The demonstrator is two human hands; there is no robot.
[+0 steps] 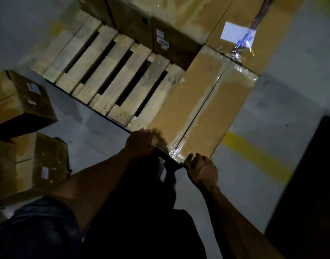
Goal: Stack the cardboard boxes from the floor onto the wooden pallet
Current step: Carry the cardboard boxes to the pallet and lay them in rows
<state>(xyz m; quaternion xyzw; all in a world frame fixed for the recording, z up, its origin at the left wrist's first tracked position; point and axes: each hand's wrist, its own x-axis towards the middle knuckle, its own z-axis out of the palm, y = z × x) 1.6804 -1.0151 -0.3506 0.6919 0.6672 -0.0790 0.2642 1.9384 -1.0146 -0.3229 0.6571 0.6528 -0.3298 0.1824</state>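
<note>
The person bends over a long cardboard box (201, 107) that lies on the near right part of the wooden pallet (108, 71), its far end butted against another taped box (253, 34) further back. The left hand (140, 143) is laid over the box's near left corner, fingers wrapped over the edge. The right hand (203, 169) meets the near right part of the same edge, its fingers curled against the lower rim. Both hands seem to be grasping the box's near end, though how firmly cannot be told in the dim, blurred view. Holding the two near corners probably lets the person slide or square the box against its neighbour and keep it parallel to the pallet's slats.

The box is plain brown, long and flat-topped, sealed with clear glossy tape along the centre seam running away from the fingers. The tape is crinkled and catches the light right at the fingers and again at the far end. The box stretches away from the fingers and to their right.

Beyond the left fingers the pallet's bare slats show dark gaps, so room remains there. Along the pallet's far edge stands a row of darker boxes (160, 40) with small labels. Well to the left of the left fingers, two more boxes (24, 101) (39, 161) wait on the grey floor (97, 128), likely next to be lifted. To the right of the right fingers a yellow painted line (257, 157) crosses the floor.
</note>
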